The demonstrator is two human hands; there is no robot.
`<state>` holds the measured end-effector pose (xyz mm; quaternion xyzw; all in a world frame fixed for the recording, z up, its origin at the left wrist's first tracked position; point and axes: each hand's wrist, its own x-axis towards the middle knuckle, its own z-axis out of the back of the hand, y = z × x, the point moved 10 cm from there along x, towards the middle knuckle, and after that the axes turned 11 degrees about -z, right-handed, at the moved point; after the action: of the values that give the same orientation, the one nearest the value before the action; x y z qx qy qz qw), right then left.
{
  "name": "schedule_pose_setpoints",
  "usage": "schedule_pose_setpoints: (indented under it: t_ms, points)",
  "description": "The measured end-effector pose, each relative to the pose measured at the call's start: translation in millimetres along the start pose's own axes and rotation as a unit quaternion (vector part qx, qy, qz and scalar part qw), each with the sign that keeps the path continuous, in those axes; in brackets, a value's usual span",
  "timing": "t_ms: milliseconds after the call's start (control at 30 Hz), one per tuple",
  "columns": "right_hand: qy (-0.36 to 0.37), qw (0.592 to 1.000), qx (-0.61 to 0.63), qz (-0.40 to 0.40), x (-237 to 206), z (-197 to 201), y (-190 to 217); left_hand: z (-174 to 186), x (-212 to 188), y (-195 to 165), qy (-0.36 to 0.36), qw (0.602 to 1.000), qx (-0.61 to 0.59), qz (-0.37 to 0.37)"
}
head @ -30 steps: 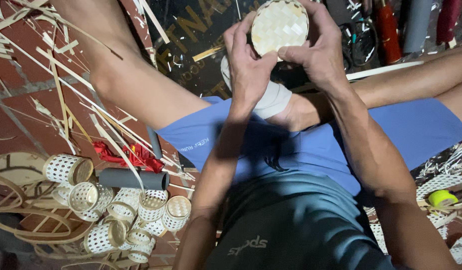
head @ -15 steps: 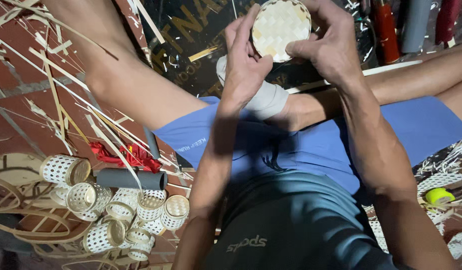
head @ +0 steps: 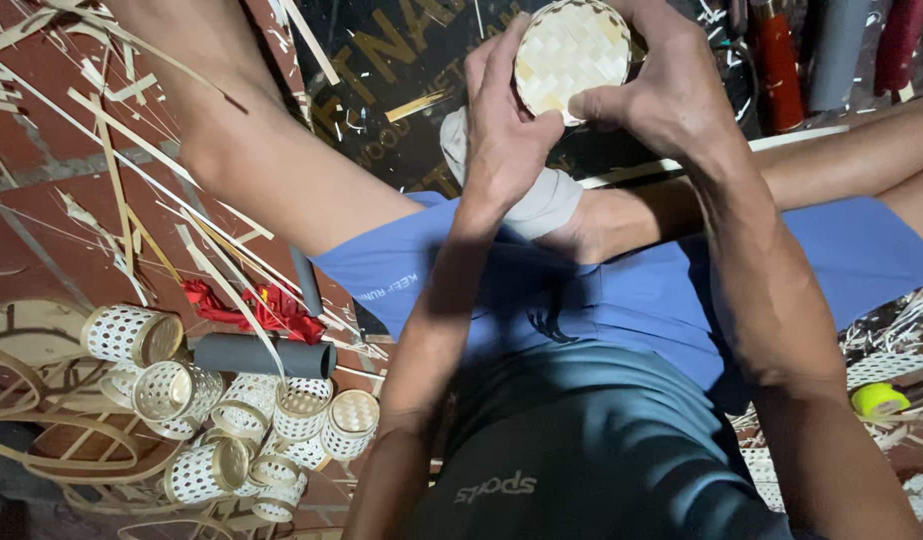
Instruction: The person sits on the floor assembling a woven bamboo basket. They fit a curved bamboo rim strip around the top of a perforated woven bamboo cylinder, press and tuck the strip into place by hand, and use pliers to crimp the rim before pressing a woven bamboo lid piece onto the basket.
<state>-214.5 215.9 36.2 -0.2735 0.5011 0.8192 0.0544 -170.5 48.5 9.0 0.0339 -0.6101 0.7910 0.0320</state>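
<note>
A small round woven bamboo basket (head: 571, 55) is held up in front of me, its pale plaited bottom facing the camera. My left hand (head: 506, 130) grips its left rim with the thumb against the lower edge. My right hand (head: 661, 90) wraps around its right side, thumb pressed on the woven bottom. Both hands hover above my crossed legs in blue shorts (head: 621, 290). A foot in a white sock (head: 541, 195) lies just under my left hand.
A heap of several finished small woven baskets (head: 231, 420) lies at the lower left beside a dark grey tube (head: 261, 355) and red cloth (head: 246, 305). Loose bamboo strips (head: 131, 180) litter the red floor. Tool handles (head: 781, 60) lie at top right, a yellow-green ball (head: 878, 400) at right.
The basket and both hands have shifted slightly up and to the right in view. The right thumb has moved onto the woven bottom. The grip is otherwise the same.
</note>
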Motion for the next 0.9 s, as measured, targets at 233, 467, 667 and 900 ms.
schedule_pose_setpoints:
  t_ms: [233, 467, 667, 900]
  points:
    - [-0.091, 0.977, 0.162, 0.105, -16, 6, 7, 0, -13, -4, -0.053, 0.97, -0.107, 0.211]
    - [-0.099, 0.974, 0.02, 0.202, -28, 7, 21, 24, 1, -41, 0.019, 0.985, 0.164, 0.047]
    - [-0.097, 0.968, 0.187, 0.14, -21, 0, 10, -21, 5, 8, -0.042, 0.996, -0.07, 0.048]
    - [-0.057, 0.961, 0.261, 0.077, -22, -10, -17, -49, -18, 37, -0.096, 0.96, -0.258, 0.057]
